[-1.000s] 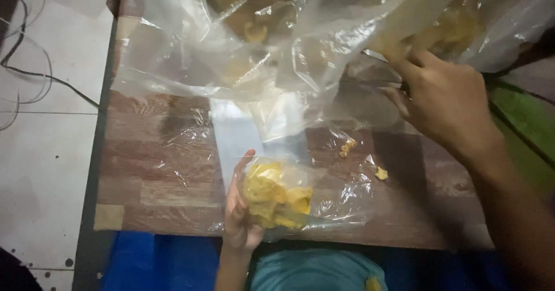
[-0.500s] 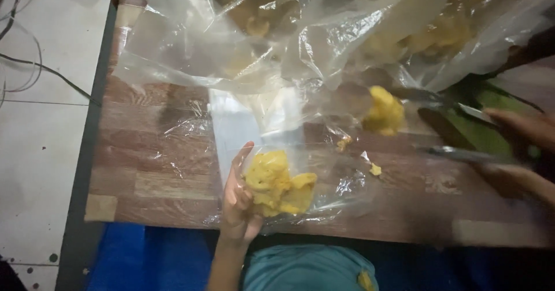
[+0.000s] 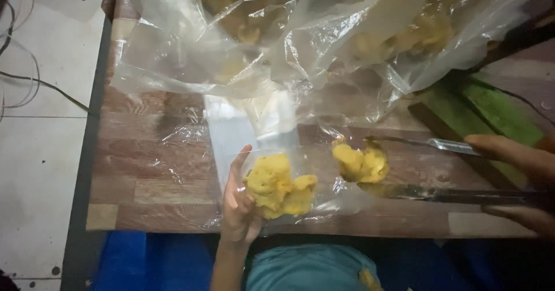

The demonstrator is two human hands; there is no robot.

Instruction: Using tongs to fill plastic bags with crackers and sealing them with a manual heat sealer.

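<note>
A pair of metal tongs [image 3: 457, 169] is held in the grip of the right hand [image 3: 520, 181], thumb over the upper arm and fingers under the lower one. The tongs' long axis runs nearly level across the view, handle end at the right edge and tips pointing left toward the middle of the counter [image 3: 150, 175]. The two arms are spread a little at the tips, and a clump of yellow chips [image 3: 361, 164] is caught between them, just above the wood.

The left hand [image 3: 237, 204] is laid flat and open at the near edge of the counter, fingers pointing away from the body; nothing is clenched in it. Its palm is pressed against the side of a small clear bag [image 3: 272, 152], which lies lengthwise away from the person, mouth toward the far side. A second heap of yellow pieces [image 3: 280, 187] is seen in the bag's near end, just right of the hand and near the tong tips.

Farther back, a large crumpled plastic bag [image 3: 300, 42] with more yellow chips is spread over the counter. A green object [image 3: 485, 111] lies at the right, pale floor tiles [image 3: 40, 152] and cables at the left.
</note>
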